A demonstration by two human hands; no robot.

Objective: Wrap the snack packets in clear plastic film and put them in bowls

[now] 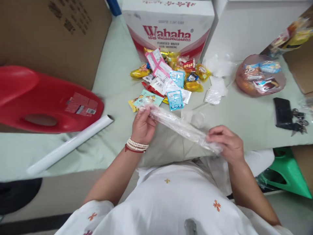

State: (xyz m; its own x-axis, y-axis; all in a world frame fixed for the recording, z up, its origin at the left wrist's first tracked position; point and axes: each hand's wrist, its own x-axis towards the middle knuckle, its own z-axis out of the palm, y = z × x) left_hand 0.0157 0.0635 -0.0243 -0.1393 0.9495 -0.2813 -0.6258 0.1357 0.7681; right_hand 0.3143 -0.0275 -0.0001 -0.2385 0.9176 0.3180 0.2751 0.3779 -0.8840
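A clear plastic bag (181, 125), gathered into a long strip, stretches between my two hands over the table's front part. My left hand (144, 125) pinches its upper left end, close to the snack packets. At the other end, lower right, my right hand (227, 142) grips the plastic between thumb and fingers. Just beyond the strip lies a heap of small wrapped snacks (193, 86). A pale green packet (150, 98) and a blue-and-white packet (175, 100) are nearest to the plastic. Some crumpled clear plastic (193, 117) rests on the cloth behind the strip.
A Wahaha carton (168, 29) stands behind the heap. Left are a red jug (61, 101) and a white roll (70, 145). To the right are white tissue-like pieces (215, 91), a pink bowl (239, 83) of snacks, a black pouch (282, 111) and keys (302, 122).
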